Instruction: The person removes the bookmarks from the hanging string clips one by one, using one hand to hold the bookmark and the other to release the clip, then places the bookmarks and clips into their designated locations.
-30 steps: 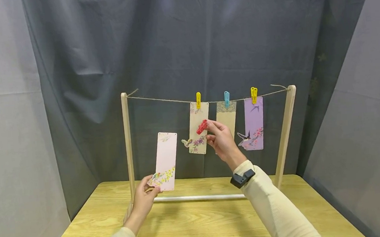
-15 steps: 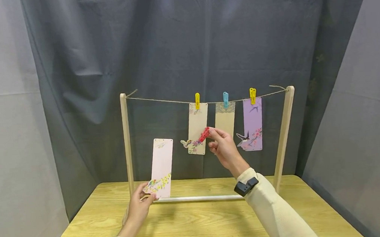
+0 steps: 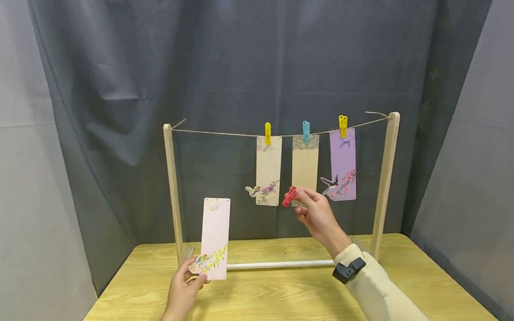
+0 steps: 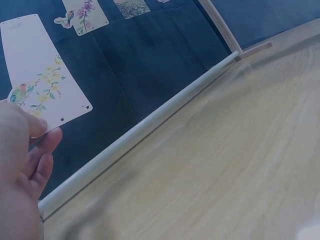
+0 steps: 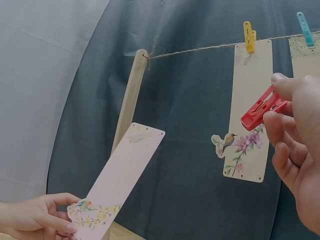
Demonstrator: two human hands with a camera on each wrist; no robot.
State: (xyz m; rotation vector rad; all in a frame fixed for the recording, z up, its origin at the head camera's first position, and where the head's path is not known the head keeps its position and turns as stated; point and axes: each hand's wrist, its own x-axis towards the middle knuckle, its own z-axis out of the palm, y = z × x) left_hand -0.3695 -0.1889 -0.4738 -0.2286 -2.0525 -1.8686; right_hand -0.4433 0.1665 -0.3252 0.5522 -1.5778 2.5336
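A pale pink bookmark (image 3: 215,230) printed with a bird and yellow blossoms stands nearly upright in my left hand (image 3: 182,292), whose thumb and fingers pinch its lower left corner. My right hand (image 3: 322,220) pinches a red clothespin (image 5: 261,109) between thumb and fingertips. In the head view this hand overlaps the bottom of a tan lace-topped bookmark (image 3: 305,164), which hangs from a blue clothespin (image 3: 306,131). Left of that hangs a cream bookmark (image 3: 268,169) under a yellow clothespin (image 3: 268,133). A purple bookmark (image 3: 343,165) hangs furthest right from another yellow clothespin (image 3: 343,126).
A twine line (image 3: 218,132) sags between two wooden posts, the left post (image 3: 173,188) and the right post (image 3: 385,185). A white rod (image 3: 280,265) joins them low down, by the wooden table (image 3: 269,302). A dark curtain (image 3: 229,56) covers the back.
My left hand has lowered the pink bookmark and drawn it slightly left. My right hand has moved down and right with the red clothespin, away from the cream bookmark.
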